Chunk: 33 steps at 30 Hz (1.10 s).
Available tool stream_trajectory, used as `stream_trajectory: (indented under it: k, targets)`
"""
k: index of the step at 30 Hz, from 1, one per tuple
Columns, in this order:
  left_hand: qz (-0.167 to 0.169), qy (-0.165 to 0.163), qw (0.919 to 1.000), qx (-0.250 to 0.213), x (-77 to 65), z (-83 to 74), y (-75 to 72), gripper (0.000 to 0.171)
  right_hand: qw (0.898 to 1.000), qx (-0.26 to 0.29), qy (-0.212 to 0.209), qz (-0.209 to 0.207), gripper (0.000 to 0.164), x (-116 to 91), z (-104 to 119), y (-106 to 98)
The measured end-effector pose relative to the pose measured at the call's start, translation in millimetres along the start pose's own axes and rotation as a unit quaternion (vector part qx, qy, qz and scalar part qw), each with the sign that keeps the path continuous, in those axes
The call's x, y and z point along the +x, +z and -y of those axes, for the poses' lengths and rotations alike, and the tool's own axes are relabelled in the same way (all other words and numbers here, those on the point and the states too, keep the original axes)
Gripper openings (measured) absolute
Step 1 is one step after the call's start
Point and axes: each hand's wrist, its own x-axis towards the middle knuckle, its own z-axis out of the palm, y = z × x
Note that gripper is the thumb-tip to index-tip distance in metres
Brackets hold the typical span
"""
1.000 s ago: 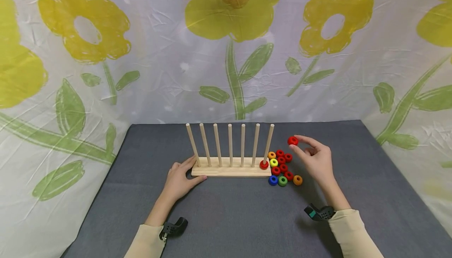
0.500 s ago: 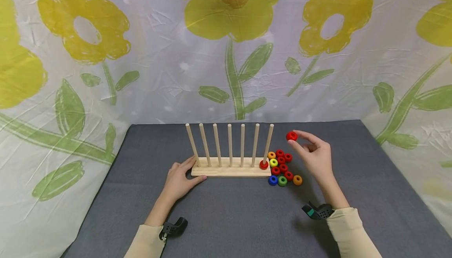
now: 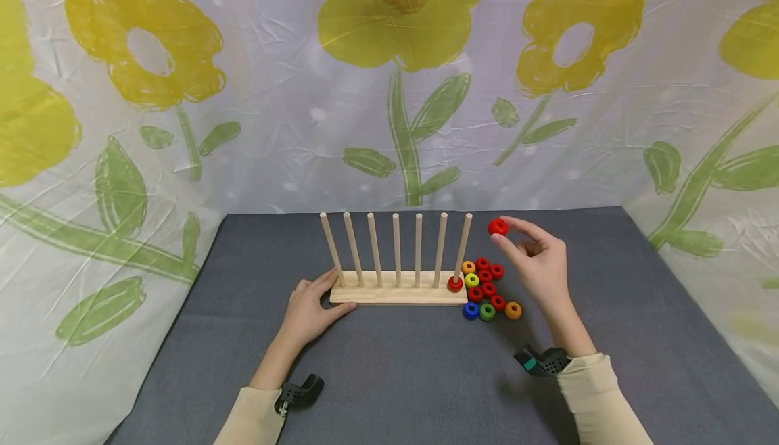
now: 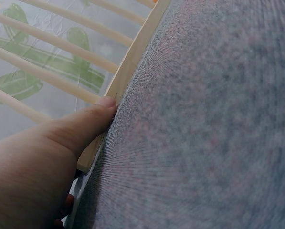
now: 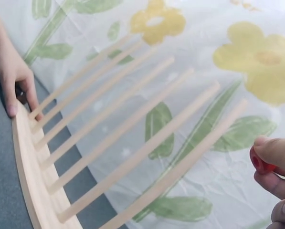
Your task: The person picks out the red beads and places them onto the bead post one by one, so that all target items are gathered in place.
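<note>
My right hand (image 3: pixel 541 266) pinches a red ring-shaped bead (image 3: pixel 498 227) between thumb and fingers, in the air right of the rightmost peg (image 3: pixel 465 239). In the right wrist view the red bead (image 5: pixel 260 161) is partly hidden by the fingers. My left hand (image 3: pixel 309 313) grips the left end of a wooden peg rack (image 3: pixel 398 296), thumb on the front edge and fingers round the end. The left wrist view shows that thumb against the base (image 4: pixel 128 67). Several upright pegs stand in a row; a red bead (image 3: pixel 454 285) sits at the foot of the rightmost one.
Several loose beads lie beside the rack's right end: red (image 3: pixel 488 290), orange (image 3: pixel 513 310), yellow (image 3: pixel 471 280), green (image 3: pixel 487 312) and blue (image 3: pixel 470 310). A dark grey cloth (image 3: pixel 402 377) covers the table. Behind it hangs a flower-printed curtain (image 3: pixel 274 127).
My right hand has risen a little and moved left with the red bead, nearer to the rightmost peg's top. The left hand and the rack have stayed put.
</note>
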Motion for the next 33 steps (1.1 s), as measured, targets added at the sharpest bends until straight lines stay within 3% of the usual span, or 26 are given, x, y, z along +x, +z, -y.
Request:
stream_trajectory:
  k: [21,33]
  targets:
    - [0.004,-0.006,1.0000,-0.005,-0.2,-0.3,-0.7,0.090,0.998,0.049,-0.037,-0.010,0.029,8,23,15]
    - [0.001,-0.002,1.0000,-0.001,0.3,0.3,0.3,0.090,0.995,0.089,-0.035,-0.014,0.030,14,29,25]
